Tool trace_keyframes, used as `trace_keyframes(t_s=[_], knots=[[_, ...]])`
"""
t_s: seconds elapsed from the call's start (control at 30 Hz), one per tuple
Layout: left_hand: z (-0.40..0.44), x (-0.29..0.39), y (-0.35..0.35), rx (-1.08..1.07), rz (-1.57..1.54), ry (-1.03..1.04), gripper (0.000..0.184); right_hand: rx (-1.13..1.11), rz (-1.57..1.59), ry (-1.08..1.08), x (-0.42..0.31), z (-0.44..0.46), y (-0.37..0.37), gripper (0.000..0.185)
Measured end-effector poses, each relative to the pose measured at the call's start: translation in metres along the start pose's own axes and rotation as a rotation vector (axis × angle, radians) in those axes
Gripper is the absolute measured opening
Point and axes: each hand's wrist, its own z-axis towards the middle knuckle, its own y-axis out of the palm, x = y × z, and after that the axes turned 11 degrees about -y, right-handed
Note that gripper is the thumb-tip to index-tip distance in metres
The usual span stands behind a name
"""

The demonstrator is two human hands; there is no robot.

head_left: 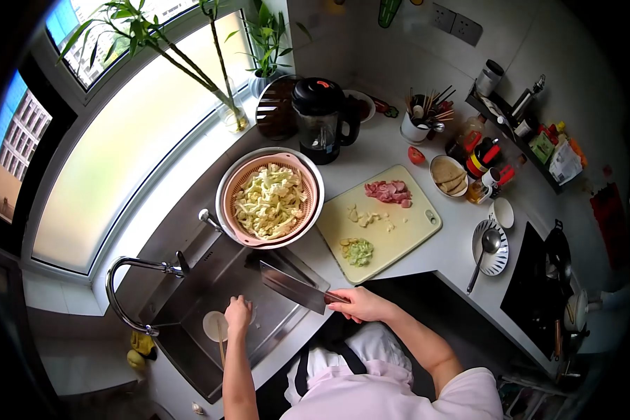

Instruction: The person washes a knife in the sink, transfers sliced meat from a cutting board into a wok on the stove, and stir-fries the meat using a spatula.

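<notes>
My right hand (362, 305) is closed around the handle of a cleaver (292, 288). Its broad blade points left over the near edge of the sink (273, 343). My left hand (239, 312) hangs over the sink with its fingers curled; what they hold, if anything, is hidden. Beside that hand is a small white bowl (214, 323) with chopsticks (221, 343) across it. On the cutting board (399, 234) are sliced pink meat (388, 192), chopped garlic-like pieces (366, 216) and pale green chopped pieces (358, 252).
A pink colander (313, 199) of cauliflower pieces (270, 201) sits inside a metal basin behind the sink. The faucet (115, 280) arches at left. Behind stands a blender (320, 119). At right are bottles, a striped bowl (498, 259) with a ladle (491, 242), and the stove (532, 294).
</notes>
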Motion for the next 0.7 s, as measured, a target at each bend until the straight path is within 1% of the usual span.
trace_keyframes(t_s=[0.03,0.07,0.1,0.13,0.17,0.2,0.23,0.27,0.33,0.37,0.4,0.43,0.47,0.57,0.6,0.67,0.7], knots=[[0.005,0.025,-0.008,-0.005,0.062,0.036,0.028,-0.020,-0.056,-0.011,0.004,-0.007,-0.019,0.033],[0.005,0.051,-0.014,-0.020,0.126,0.072,0.026,0.011,-0.067,-0.020,0.008,-0.019,-0.039,0.034],[-0.004,0.087,-0.026,0.035,0.015,0.094,0.025,0.046,-0.074,-0.025,0.007,-0.036,-0.058,0.036],[-0.008,0.126,-0.031,0.024,-0.079,0.119,0.023,0.083,-0.078,-0.022,0.011,-0.053,-0.077,0.038],[-0.011,0.163,-0.035,0.063,-0.206,0.186,0.023,0.143,-0.026,-0.044,0.025,-0.069,-0.095,0.040],[-0.016,0.204,-0.041,0.063,-0.308,0.197,0.021,0.169,-0.035,-0.077,0.031,-0.084,-0.115,0.039],[-0.019,0.239,-0.034,0.143,-0.375,0.294,0.017,0.236,-0.054,-0.065,0.032,-0.105,-0.132,0.037],[-0.020,0.277,-0.036,0.186,-0.378,0.402,0.014,0.303,-0.076,-0.059,0.033,-0.120,-0.146,0.036],[-0.016,0.342,-0.015,0.238,-0.455,0.486,0.015,0.500,-0.151,-0.045,0.046,-0.145,-0.163,0.033],[-0.012,0.368,-0.003,0.249,-0.427,0.530,0.015,0.552,-0.184,-0.008,0.050,-0.154,-0.171,0.033],[-0.006,0.390,0.012,0.210,-0.403,0.541,0.016,0.642,-0.200,-0.032,0.064,-0.159,-0.174,0.033],[-0.004,0.410,0.022,0.201,-0.388,0.542,0.016,0.683,-0.213,0.007,0.070,-0.166,-0.178,0.033],[-0.001,0.422,0.029,0.193,-0.368,0.544,0.016,0.723,-0.223,0.043,0.077,-0.170,-0.180,0.033],[0.006,0.439,0.040,0.206,-0.251,0.476,0.025,0.829,-0.355,0.003,0.128,-0.170,-0.175,0.033],[0.007,0.438,0.041,0.243,-0.265,0.434,0.031,0.850,-0.315,0.014,0.132,-0.166,-0.170,0.036],[0.010,0.430,0.033,0.314,-0.295,0.351,0.044,0.896,-0.430,-0.069,0.133,-0.155,-0.158,0.037],[0.016,0.423,0.029,0.328,-0.292,0.324,0.065,0.910,-0.424,-0.120,0.147,-0.145,-0.151,0.039]])
